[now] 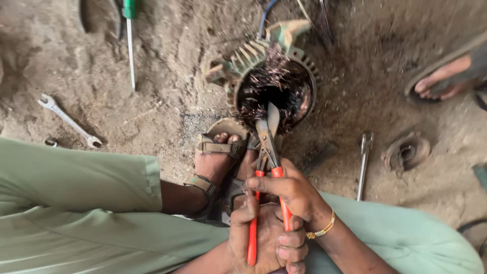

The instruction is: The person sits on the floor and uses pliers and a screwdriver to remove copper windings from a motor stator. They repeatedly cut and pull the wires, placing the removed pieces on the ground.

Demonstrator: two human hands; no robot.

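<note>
Both hands clamp red-handled snips [267,152], left hand [258,238] low on grips, right hand [291,195] higher up, blades in motor shell [276,86] w/ cut copper wire, just beyond sandalled feet [223,157].

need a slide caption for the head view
Both hands, left hand and right hand, grip orange-handled cutters whose blades enter a motor housing's copper windings.
</note>
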